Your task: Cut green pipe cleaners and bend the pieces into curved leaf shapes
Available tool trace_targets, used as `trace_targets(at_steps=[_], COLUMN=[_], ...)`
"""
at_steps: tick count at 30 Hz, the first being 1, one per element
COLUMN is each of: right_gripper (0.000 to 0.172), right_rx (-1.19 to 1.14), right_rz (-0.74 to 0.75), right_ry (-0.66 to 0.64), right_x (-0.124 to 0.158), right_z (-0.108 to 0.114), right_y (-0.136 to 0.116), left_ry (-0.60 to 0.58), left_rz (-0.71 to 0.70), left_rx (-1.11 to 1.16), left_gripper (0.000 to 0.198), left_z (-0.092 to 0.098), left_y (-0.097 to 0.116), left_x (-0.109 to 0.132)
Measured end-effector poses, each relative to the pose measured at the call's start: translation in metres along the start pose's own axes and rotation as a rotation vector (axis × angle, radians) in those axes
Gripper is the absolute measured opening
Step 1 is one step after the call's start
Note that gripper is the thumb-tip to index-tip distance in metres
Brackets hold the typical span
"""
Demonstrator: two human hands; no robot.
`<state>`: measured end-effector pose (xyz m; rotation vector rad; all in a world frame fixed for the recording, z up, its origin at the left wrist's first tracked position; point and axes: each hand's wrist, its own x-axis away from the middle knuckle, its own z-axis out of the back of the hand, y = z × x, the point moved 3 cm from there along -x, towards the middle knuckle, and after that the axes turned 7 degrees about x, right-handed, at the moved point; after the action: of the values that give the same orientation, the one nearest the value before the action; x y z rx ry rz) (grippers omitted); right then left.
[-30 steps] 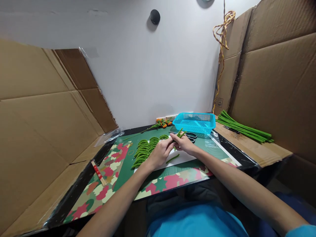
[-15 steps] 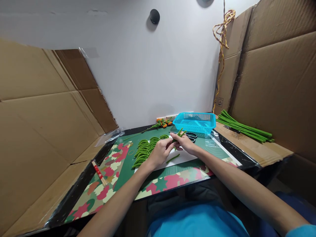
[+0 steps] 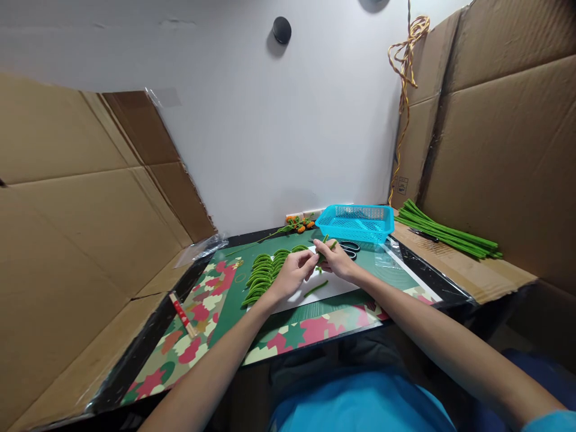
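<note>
My right hand (image 3: pixel 336 261) is closed around green pipe cleaner pieces (image 3: pixel 326 239), whose fuzzy ends poke up above the fingers. Against it, the fingertips of my left hand (image 3: pixel 293 273) pinch at the same pieces; the exact grip is partly hidden. Left of my hands, curved green pipe cleaners (image 3: pixel 258 279) lie in overlapping rows on a white sheet (image 3: pixel 335 290). One short loose pipe cleaner (image 3: pixel 316 288) rests on that sheet just below my hands. Black-handled scissors (image 3: pixel 350 246) lie behind my right hand, their blades mostly hidden.
A blue perforated basket (image 3: pixel 355 234) stands at the back of the green mat (image 3: pixel 234 300). Orange flowers on a green stem (image 3: pixel 300 224) lie beside it. Straight green pipe cleaners (image 3: pixel 450 231) and a dark pen (image 3: pixel 423 234) are on cardboard at right. Cardboard walls (image 3: pixel 67 240) flank the table.
My left fingers have drawn slightly away from my right hand. The green pieces in my right hand have shifted and stick out less to the upper right.
</note>
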<state>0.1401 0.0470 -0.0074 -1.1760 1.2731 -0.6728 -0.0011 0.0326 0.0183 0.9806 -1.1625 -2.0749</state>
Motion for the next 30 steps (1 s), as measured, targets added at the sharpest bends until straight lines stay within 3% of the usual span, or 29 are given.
trace_targets(at_steps=[4, 10, 18, 30], right_gripper=[0.068, 0.048, 0.044, 0.034], right_rx=[0.020, 0.028, -0.031, 0.091], right_rz=[0.051, 0.115, 0.072, 0.095], right_ry=[-0.016, 0.038, 0.107, 0.085], right_x=[-0.001, -0.004, -0.004, -0.004], right_z=[0.004, 0.009, 0.013, 0.014], right_y=[0.000, -0.006, -0.012, -0.006], left_ry=[0.049, 0.158, 0.236, 0.203], left_rz=[0.012, 0.025, 0.026, 0.051], left_rx=[0.103, 0.225, 0.237, 0.195], left_gripper=[0.047, 0.039, 0.040, 0.040], left_z=[0.004, 0.008, 0.011, 0.009], left_y=[-0.001, -0.003, -0.009, -0.004], left_x=[-0.003, -0.004, -0.005, -0.004])
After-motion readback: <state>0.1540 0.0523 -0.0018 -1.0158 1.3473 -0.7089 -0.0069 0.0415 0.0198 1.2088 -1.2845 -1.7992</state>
